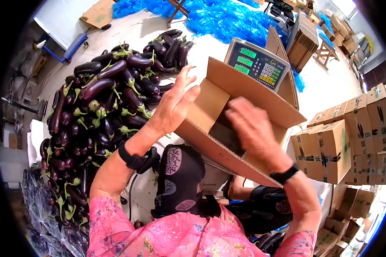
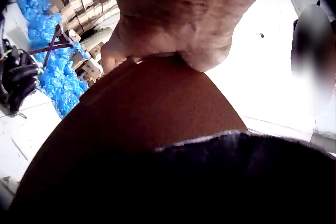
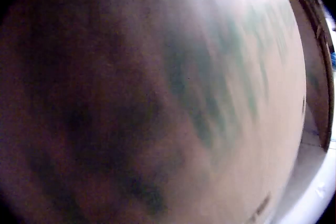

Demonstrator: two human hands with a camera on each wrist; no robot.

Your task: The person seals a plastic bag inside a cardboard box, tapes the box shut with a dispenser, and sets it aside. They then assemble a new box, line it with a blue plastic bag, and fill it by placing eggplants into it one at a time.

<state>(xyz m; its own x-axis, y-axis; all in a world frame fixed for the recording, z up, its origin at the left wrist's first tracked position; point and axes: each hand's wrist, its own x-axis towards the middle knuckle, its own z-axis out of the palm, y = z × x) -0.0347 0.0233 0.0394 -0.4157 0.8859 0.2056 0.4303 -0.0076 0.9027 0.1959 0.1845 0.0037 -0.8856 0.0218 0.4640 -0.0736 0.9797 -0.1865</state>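
Note:
A cardboard box (image 1: 248, 165) with raised flaps stands tilted before the person's lap. At its left end is my left hand (image 1: 174, 100), palm toward the box and fingers extended upward; in the left wrist view the same hand (image 2: 184, 19) shows above a brown surface. My right hand (image 1: 253, 128) reaches over the box opening, its fingers straight and blurred by motion. Dark shadow fills the box's inside beneath it. Blurred cardboard with green print (image 3: 210, 92) fills most of the right wrist view. A digital scale (image 1: 256, 64) with lit green displays stands just behind the box.
A large heap of eggplants (image 1: 98, 90) covers the floor to the left, with clear plastic bags (image 1: 51, 214) in front. Blue plastic sheeting (image 1: 227, 21) lies at the back. Printed cartons (image 1: 326, 150) are stacked on the right, and flattened cardboard (image 1: 302, 40) leans behind the scale.

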